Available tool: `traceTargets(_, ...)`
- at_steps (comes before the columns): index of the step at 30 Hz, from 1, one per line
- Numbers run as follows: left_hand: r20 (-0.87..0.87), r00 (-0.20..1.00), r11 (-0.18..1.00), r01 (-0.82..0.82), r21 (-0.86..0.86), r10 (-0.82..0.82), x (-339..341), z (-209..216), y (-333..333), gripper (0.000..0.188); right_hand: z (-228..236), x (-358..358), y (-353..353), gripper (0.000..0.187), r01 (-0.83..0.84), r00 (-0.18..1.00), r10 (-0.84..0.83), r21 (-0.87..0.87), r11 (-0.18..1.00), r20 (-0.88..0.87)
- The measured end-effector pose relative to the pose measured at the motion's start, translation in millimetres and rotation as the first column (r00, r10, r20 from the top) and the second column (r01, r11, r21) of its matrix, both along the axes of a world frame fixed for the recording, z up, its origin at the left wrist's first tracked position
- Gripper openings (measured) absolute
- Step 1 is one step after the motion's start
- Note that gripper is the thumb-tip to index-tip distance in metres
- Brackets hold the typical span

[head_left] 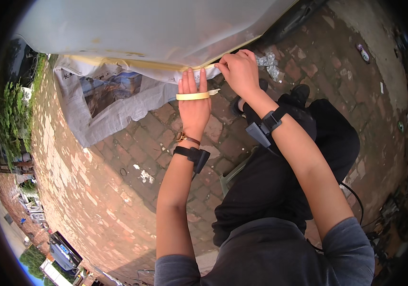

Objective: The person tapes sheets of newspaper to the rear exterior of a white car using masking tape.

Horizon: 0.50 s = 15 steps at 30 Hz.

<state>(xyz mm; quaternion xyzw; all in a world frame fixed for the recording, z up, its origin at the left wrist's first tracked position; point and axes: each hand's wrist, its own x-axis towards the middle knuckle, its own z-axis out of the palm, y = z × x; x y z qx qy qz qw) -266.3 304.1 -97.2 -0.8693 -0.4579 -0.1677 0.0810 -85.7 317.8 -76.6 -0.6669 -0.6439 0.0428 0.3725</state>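
Note:
A pale grey vehicle body panel (166,28) has yellowish masking tape (151,64) along its lower edge. From that edge hangs a newspaper sheet (104,124) with a large printed picture, draping down to the left. My left hand (195,112) lies with straight fingers against the taped upper border of the newspaper. A roll of masking tape (193,96) is looped around those fingers, its loose end sticking out to the right. Just right of it, my right hand (241,71) has its fingers bent and closed at the newspaper's right end; its fingertips are partly hidden.
Brick paving (166,128) lies below, with crumpled clear plastic (271,66) beside my right hand and white scraps (146,176) lower left. A green stool edge (232,176) shows beside my black trousers. Green plants (13,119) stand far left, a dark vehicle (65,250) lower left.

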Motion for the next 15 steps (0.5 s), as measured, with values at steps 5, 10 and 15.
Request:
traceTargets(5, -0.016, 0.999, 0.999, -0.035, 0.001, 0.035, 5, -2, 0, 0.074, -2, 4, 7, 0.012, -0.016, 0.999, 0.014, 0.062, 0.998, 0.043)
traceTargets(10, -0.032, 0.995, 0.994, -0.095, 0.049, 0.096, 15, -13, -1, 0.076, -17, 6, -3, 0.007, 0.047, 0.998, -0.05, 0.112, 0.993, 0.028)
traceTargets(15, -0.015, 0.994, 0.994, -0.105, 0.008, 0.105, 20, -8, -3, 0.077, -25, 28, -7, 0.006, 0.112, 0.992, -0.107, 0.079, 0.991, -0.069)
